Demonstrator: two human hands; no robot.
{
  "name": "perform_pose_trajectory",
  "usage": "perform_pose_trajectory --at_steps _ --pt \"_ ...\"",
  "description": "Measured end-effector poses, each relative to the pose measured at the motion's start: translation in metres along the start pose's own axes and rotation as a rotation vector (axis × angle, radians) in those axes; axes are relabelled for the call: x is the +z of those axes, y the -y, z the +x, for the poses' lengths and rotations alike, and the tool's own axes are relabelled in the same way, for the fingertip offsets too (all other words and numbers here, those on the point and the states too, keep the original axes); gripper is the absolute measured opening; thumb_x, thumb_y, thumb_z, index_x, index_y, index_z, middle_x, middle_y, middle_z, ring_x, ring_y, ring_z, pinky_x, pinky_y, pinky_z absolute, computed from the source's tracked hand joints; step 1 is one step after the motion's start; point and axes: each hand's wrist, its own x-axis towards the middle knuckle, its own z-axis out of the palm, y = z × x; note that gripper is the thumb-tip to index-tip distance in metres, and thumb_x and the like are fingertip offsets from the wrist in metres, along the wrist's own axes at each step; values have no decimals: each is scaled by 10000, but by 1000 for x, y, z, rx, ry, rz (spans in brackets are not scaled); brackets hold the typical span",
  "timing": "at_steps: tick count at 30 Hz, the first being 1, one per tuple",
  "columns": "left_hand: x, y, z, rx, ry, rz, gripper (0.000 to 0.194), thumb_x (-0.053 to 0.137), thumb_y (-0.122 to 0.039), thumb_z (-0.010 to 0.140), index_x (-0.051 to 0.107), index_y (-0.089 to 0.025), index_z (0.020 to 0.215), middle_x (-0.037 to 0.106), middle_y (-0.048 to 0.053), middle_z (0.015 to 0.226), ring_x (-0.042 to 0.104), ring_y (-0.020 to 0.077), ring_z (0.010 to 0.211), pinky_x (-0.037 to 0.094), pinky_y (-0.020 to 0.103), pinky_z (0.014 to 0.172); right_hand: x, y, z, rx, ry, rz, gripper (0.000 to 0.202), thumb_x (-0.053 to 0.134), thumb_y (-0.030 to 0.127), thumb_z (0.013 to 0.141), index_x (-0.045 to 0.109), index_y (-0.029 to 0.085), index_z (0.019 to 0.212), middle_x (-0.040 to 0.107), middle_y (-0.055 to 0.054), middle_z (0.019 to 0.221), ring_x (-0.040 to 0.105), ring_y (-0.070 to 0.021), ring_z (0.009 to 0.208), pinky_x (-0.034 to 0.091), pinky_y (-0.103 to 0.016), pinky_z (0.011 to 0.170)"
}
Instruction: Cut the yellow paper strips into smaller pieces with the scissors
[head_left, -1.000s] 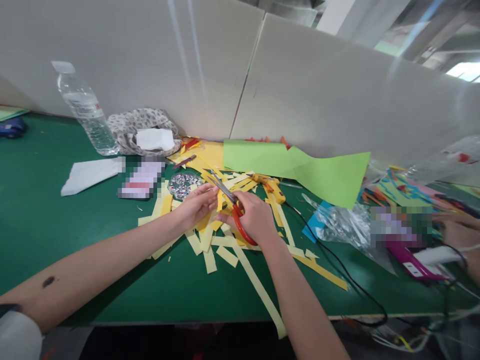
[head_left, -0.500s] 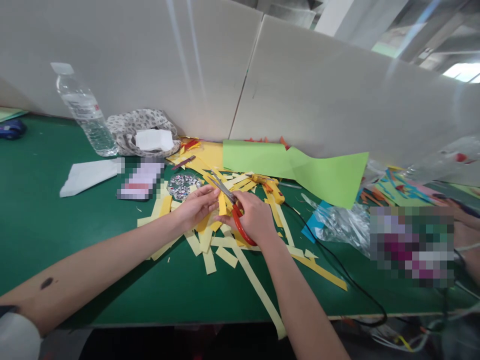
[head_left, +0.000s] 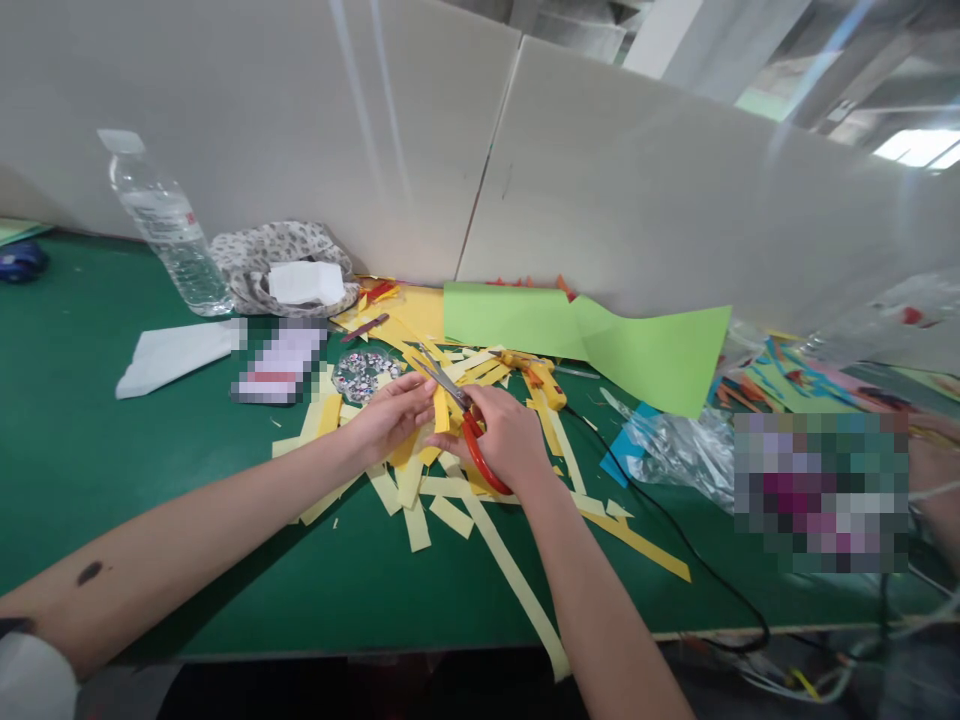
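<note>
My left hand (head_left: 400,415) pinches a short yellow paper strip (head_left: 442,411) between thumb and fingers. Around the red handles of a pair of scissors (head_left: 480,455) my right hand (head_left: 504,430) is closed, and the blades point up and left, right beside the strip. Whether the blades touch the paper I cannot tell. Beneath both hands lies a loose heap of pale and deep yellow paper strips (head_left: 451,516). A clear dish of small shiny beads or gems (head_left: 365,375) sits just beyond my left hand. Past my right hand lies a yellow glue gun (head_left: 546,383).
Green paper (head_left: 645,350) leans along the grey partition. Left are a water bottle (head_left: 169,235), a patterned pouch (head_left: 281,245), white paper (head_left: 180,350) and a blurred phone (head_left: 277,365). A black cord (head_left: 667,520) and plastic bag (head_left: 686,450) lie right, near another person's arm (head_left: 934,480).
The view has shifted slightly. My hands hold nearly the same pose with strip and scissors. The other person's hand at the far right has moved a little.
</note>
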Motion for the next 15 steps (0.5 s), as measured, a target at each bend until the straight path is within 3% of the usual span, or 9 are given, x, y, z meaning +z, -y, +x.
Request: perform_pose_trajectory --at_steps 15 --pt "3 -1 -1 -8 9 30 90 696 -157 715 626 -143 770 659 -9 703 602 61 594 477 156 571 1 0 -1 -2 -9 12 561 496 720 683 535 208 909 607 -49 806 545 -184 753 346 -251 601"
